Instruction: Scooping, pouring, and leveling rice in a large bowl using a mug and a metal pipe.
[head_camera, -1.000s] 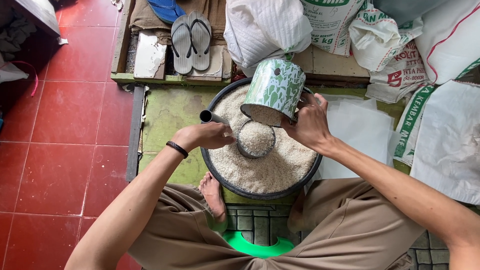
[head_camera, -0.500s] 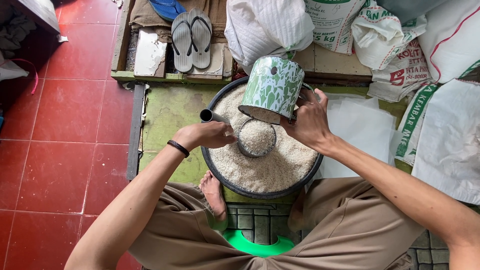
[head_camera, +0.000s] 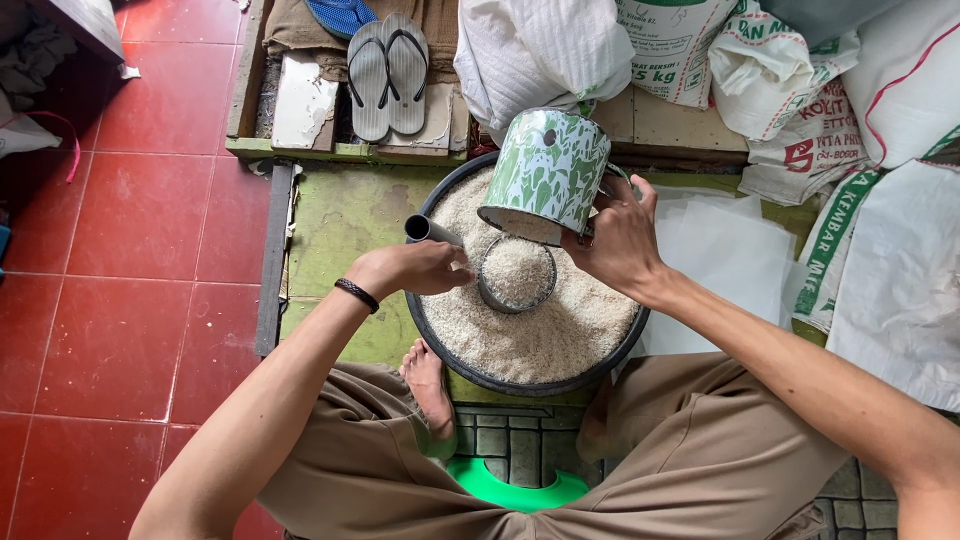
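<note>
Brimming with rice, the black basin (head_camera: 440, 345) sits between the knees. Right hand (head_camera: 622, 240) grips the tilted green-white mug (head_camera: 548, 170) above it; left hand (head_camera: 415, 268) clasps the full scoop (head_camera: 516, 272). Overfilling could scatter grains.

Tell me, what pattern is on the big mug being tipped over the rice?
Green and white marbled swirls on the mug, seen clearly in the head view.

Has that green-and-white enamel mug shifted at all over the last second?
No. The green-and-white enamel mug stays tilted over the same spot by the round black basin's far rim.
</note>
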